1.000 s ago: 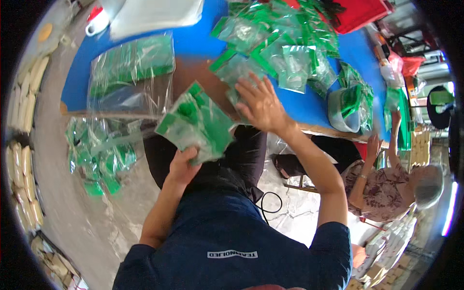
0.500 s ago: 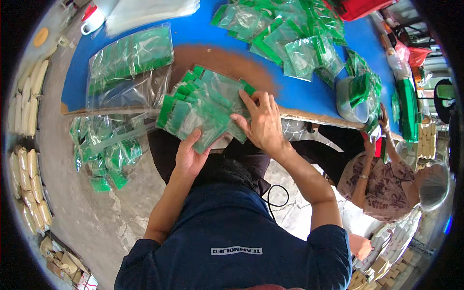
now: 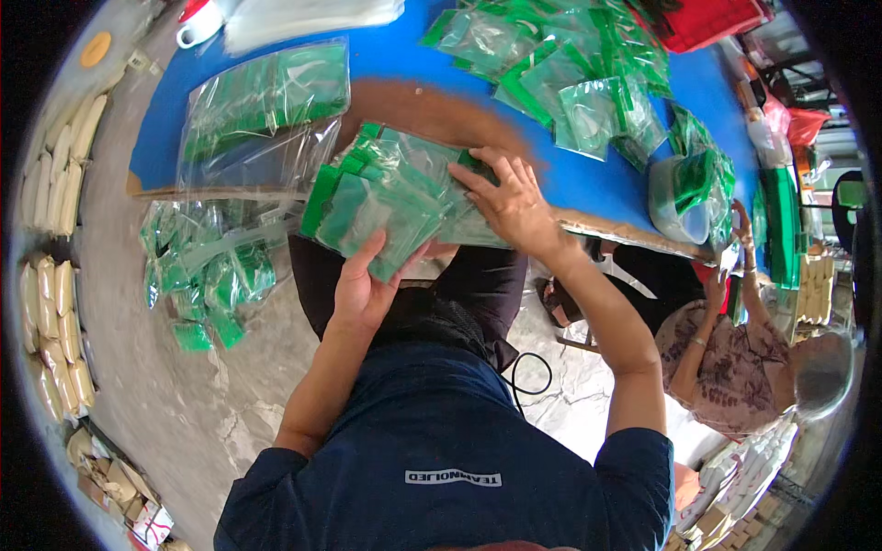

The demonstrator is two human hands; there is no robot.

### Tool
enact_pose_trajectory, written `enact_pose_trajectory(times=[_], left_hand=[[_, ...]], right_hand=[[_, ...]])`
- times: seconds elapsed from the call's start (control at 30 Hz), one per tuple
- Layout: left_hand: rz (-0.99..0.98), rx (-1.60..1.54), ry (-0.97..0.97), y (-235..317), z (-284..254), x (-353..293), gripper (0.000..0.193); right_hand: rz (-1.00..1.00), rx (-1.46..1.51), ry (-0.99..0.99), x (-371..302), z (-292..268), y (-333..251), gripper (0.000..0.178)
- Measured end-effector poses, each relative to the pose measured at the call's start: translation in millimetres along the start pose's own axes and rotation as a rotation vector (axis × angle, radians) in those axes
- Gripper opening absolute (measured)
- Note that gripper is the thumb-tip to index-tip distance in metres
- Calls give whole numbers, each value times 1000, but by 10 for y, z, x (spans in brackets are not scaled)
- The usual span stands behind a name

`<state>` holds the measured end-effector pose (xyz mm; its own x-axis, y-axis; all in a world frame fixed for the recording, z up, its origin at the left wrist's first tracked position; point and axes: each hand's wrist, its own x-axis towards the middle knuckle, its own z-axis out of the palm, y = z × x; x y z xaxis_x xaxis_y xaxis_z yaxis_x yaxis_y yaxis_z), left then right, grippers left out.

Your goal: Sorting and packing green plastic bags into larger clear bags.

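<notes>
A fanned stack of clear plastic packets with green edges point(image 3: 390, 207) lies at the near edge of the blue table. My left hand point(image 3: 363, 289) grips its near end, thumb on top and fingers underneath. My right hand point(image 3: 514, 204) is at the stack's right side, fingers stretched and apart, the fingertips close to or touching the outer packets; contact is hard to make out. Left of the stack lies a large clear bag point(image 3: 266, 96) of green packets, its loose end reaching the table edge.
A loose heap of green packets point(image 3: 574, 87) covers the far right of the table point(image 3: 418, 41). Nearer stands a clear tub point(image 3: 675, 211) holding more, beside a co-worker point(image 3: 735, 367). Bagged green packets point(image 3: 207, 285) sit below the left edge. A white mug point(image 3: 197, 23) stands far left.
My right hand has lifted slightly off the stack and its fingers have straightened. The left hand keeps its grip. The whole view has shifted a little.
</notes>
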<state>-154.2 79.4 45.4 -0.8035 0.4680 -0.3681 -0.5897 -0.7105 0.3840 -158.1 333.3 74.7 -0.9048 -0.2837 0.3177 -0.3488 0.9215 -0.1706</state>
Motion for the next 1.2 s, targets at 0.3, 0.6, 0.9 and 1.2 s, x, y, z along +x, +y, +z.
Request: enact_pose_trajectory(times=[0.3, 0.6, 0.9, 1.2], left_hand=[[-37, 90, -14, 27, -261, 34, 53], [-205, -14, -146, -40, -492, 167, 58], [-234, 76, -96, -25, -512, 122, 64], [-159, 156, -37, -7, -491, 216, 64]], right_hand=[[-39, -16, 205, 384, -46, 549, 33], [67, 217, 198, -205, -88, -152, 29], [526, -256, 419, -75, -177, 1065, 55], [243, 455, 127, 107, -275, 310, 46]])
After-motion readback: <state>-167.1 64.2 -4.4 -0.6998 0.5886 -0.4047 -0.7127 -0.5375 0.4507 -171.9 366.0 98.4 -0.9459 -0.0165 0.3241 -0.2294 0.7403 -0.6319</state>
